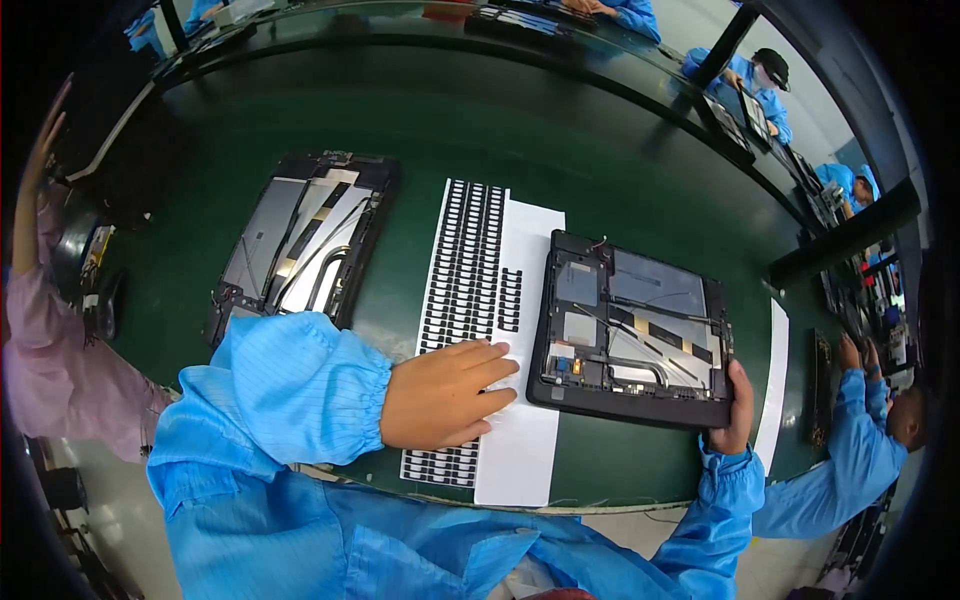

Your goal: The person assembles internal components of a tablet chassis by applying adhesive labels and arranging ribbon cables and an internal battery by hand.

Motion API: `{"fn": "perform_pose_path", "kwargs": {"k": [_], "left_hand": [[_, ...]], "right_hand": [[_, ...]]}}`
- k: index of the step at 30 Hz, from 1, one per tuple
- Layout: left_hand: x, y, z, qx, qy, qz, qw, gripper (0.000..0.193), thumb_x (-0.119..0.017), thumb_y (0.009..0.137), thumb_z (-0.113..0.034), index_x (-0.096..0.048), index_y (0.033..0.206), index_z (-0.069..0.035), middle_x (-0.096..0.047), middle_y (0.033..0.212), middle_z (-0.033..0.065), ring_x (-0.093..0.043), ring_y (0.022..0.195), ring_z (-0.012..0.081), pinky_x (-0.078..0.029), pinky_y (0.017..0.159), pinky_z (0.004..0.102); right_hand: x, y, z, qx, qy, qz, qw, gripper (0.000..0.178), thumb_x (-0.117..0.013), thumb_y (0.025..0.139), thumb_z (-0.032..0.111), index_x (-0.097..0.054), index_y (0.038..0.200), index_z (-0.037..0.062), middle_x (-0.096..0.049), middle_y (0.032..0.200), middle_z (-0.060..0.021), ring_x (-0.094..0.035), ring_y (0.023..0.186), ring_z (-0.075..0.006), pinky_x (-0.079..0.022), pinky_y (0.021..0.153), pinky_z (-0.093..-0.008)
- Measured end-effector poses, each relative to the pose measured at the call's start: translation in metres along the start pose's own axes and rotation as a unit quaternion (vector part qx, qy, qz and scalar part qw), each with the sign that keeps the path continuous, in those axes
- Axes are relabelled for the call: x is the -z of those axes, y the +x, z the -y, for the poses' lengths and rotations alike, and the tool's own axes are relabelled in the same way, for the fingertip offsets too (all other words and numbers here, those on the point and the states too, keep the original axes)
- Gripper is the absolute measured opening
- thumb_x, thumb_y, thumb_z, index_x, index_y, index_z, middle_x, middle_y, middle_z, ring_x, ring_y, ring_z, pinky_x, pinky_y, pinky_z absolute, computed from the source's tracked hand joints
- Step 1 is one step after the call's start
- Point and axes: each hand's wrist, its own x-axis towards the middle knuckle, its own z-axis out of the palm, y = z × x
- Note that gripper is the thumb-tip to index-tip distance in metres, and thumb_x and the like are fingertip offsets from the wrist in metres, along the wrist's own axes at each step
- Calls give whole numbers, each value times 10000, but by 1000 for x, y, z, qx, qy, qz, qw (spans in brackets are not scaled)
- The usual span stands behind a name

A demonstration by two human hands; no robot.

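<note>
My left hand (450,395) lies over a white sheet of small black adhesive pieces (460,270), fingers stretched toward the right; its fingertips reach the plain white strip (525,430) alongside. At the lower right corner of an opened black tablet-like device (635,330), my right hand (738,410) grips the edge, thumb on the near side of the frame. Grey battery panels, cables and a small circuit board show inside it. The device overlaps the strip's right side. A second opened device (305,235) rests tilted at left, its lower end hidden behind my left sleeve.
A green table (420,120) spans the work area, with a dark raised shelf edge (400,42) along the back. Another white strip (772,390) lies at right. A co-worker's blue sleeve (850,430) is at right, and a person in pink (50,350) is at left.
</note>
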Motion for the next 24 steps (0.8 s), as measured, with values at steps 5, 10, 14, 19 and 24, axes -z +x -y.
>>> {"fn": "perform_pose_path", "kwargs": {"k": [5,10,14,19,24], "left_hand": [[-3,0,-2,-9,-1,16,1000,408,-670,685,-156,-522,1034,-4,-445,1139,217,-419,1116,388,-367,934,444],[-9,0,-8,59,33,-33,997,501,-670,679,-227,-506,1084,17,-400,1217,249,-375,1161,398,-314,974,465],[-13,-2,-7,84,75,-39,993,568,-661,674,-299,-497,1112,24,-380,1249,259,-345,1192,389,-269,1003,470],[-11,-3,-8,77,82,-38,993,588,-664,675,-307,-488,1129,23,-375,1253,264,-338,1199,390,-269,1003,471],[-12,-4,-9,81,85,-29,993,596,-667,673,-303,-484,1130,33,-371,1254,269,-339,1192,396,-257,1006,476]], "right_hand": [[-19,-5,14,293,-589,-67,750,165,-531,804,94,-553,937,-2,-559,959,-109,-530,878,-203,-408,754,-271],[-125,-13,25,373,-538,111,748,169,-586,713,18,-586,881,4,-557,986,-146,-525,929,-285,-400,823,-348],[-216,5,-15,465,-531,201,679,120,-605,635,9,-608,739,-51,-534,1025,-188,-465,998,-346,-368,864,-407],[-232,35,-41,506,-608,168,588,102,-610,586,13,-608,656,-60,-548,973,-183,-471,967,-325,-348,864,-403],[-237,42,-48,479,-574,187,638,97,-607,577,18,-616,657,-37,-579,875,-139,-494,914,-292,-353,825,-391]]}}
